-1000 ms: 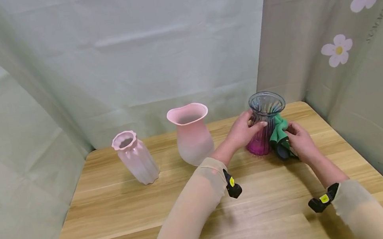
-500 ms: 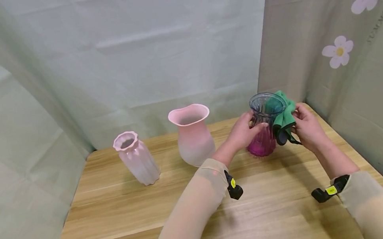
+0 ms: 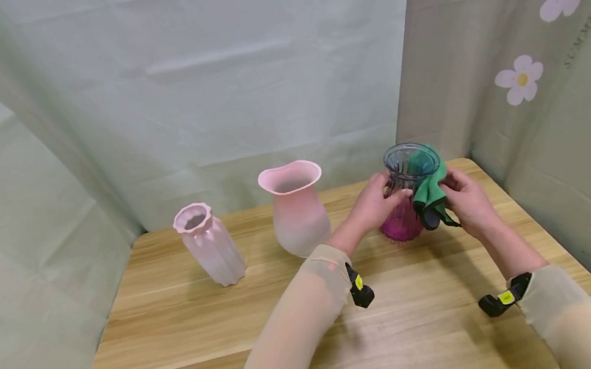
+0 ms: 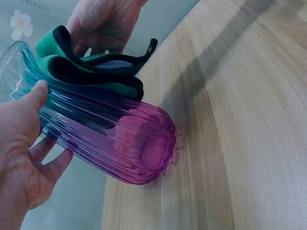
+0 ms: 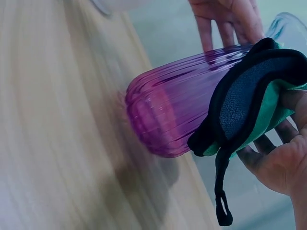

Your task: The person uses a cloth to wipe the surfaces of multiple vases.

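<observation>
"SUMMER" (image 3: 583,33) stands on the flowered curtain (image 3: 571,126).

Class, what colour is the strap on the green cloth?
The strap is black; the right wrist view shows it best.

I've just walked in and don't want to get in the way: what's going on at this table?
A person's left hand grips a purple-and-blue glass vase, while the right hand holds a black-edged green cloth against its side. The glass vase stands upright on the wooden table. A wide pink vase and a ribbed pink vase stand further left, untouched.
</observation>
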### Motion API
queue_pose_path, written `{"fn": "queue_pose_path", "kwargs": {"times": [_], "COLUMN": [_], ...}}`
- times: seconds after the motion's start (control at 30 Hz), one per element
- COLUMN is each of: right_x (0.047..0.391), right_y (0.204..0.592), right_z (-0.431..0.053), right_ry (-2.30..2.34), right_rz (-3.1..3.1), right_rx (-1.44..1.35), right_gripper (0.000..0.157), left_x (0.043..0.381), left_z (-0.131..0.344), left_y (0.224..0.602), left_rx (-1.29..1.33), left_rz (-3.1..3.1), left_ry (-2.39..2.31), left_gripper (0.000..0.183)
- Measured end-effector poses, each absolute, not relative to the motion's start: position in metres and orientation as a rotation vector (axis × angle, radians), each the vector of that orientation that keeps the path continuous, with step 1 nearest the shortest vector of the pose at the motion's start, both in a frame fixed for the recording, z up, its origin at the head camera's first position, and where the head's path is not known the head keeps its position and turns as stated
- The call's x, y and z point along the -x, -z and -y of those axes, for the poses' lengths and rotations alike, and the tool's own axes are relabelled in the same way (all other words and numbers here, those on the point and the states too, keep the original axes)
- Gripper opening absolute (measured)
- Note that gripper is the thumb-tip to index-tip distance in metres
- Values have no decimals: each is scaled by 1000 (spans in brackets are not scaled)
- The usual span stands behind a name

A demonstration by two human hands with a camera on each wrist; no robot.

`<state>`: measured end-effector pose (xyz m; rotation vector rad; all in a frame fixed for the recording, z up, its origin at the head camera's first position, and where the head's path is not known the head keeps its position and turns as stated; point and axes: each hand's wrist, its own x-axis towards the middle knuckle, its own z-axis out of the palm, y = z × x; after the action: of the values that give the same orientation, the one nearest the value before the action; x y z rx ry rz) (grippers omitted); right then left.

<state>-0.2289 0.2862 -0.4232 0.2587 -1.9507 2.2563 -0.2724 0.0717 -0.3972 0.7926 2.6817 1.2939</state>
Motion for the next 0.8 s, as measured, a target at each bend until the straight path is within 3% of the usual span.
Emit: {"fn": "queue_pose_path", "kwargs": {"times": [0.27, 0.6, 0.8], "right_x": [221, 219, 219], "right_y": [458, 483, 476], "right_z": [-289, -289, -286], "right_ry": [-2183, -1994, -2010], "right_rz": [2066, 2229, 2193], "right_rx": [-140, -22, -12], "right_gripper": [16, 34, 21], "left_x": [270, 273, 273], "left_z": [-72, -72, -72], "left_y": [398, 401, 400], "left_rx": [-782, -785, -761], "left_rz": [-2691, -2697, -2694], "left_ry": [-1278, -1308, -1290], "left_gripper": [66, 60, 68]}}
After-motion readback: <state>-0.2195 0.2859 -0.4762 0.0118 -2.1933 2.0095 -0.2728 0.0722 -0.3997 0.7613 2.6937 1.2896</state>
